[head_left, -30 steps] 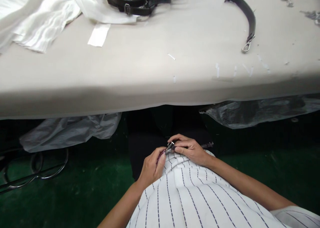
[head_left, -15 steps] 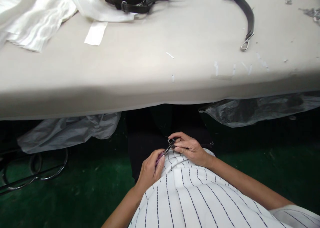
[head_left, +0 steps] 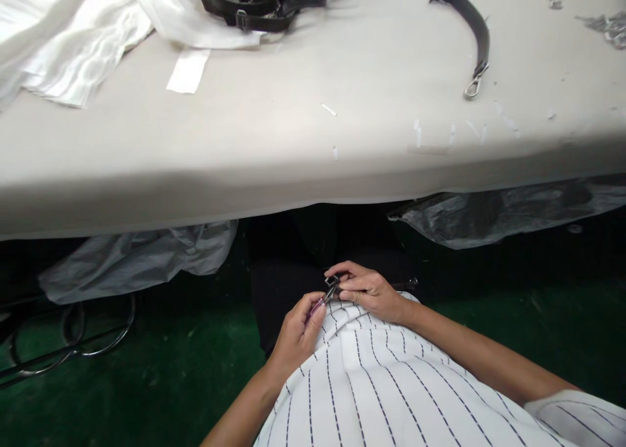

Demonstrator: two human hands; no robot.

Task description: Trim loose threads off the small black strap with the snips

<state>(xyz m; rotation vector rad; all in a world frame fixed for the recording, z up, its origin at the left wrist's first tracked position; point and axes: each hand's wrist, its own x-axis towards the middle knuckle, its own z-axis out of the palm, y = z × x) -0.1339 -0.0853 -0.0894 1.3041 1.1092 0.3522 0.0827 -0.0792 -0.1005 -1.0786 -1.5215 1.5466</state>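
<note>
The left hand (head_left: 297, 331) is gripping a slim purple-handled metal tool (head_left: 319, 303), fingers closed, angling its tip onto the small silver buckle (head_left: 332, 281). The right hand (head_left: 368, 291) is pinching that buckle on a thin black strap (head_left: 409, 282), seemingly steadying it over the lap.

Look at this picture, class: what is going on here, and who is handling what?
A person in a white pinstriped shirt works low, below the edge of the beige table. The left hand grips a slim purple-handled tool, its tip at the small metal buckle of a thin black strap pinched in the right hand. On the table lie a curved black strap with a metal clip, a heap of black straps and white cloth.
</note>
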